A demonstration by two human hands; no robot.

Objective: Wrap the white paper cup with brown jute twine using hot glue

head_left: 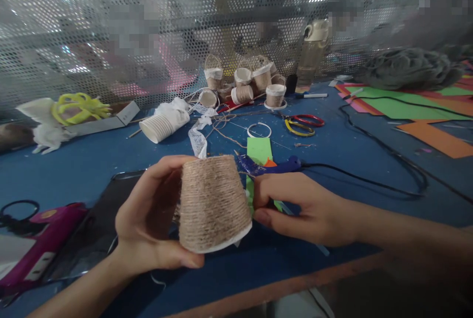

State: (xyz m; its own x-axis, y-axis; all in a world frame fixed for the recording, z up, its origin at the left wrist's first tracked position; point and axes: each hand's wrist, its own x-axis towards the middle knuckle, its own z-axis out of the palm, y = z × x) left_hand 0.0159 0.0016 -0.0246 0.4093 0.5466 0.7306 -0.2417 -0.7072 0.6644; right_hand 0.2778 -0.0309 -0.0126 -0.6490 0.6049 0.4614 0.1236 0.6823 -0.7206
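Note:
A paper cup wrapped in jute twine is held upside down, its white rim at the bottom and slightly tilted. My left hand grips it from the left, fingers behind and thumb by the rim. Just right of the cup, my right hand is closed in a pinch; a thin strand of twine runs from the cup's upper side to its fingers. Behind that hand lies a blue glue gun with its nozzle toward the cup, over a green paper strip.
Scissors, a white ring and stacked paper cups lie beyond. Several twine-covered cups stand near the perforated screen. A magenta glue gun lies left; a black cord and coloured paper lie right.

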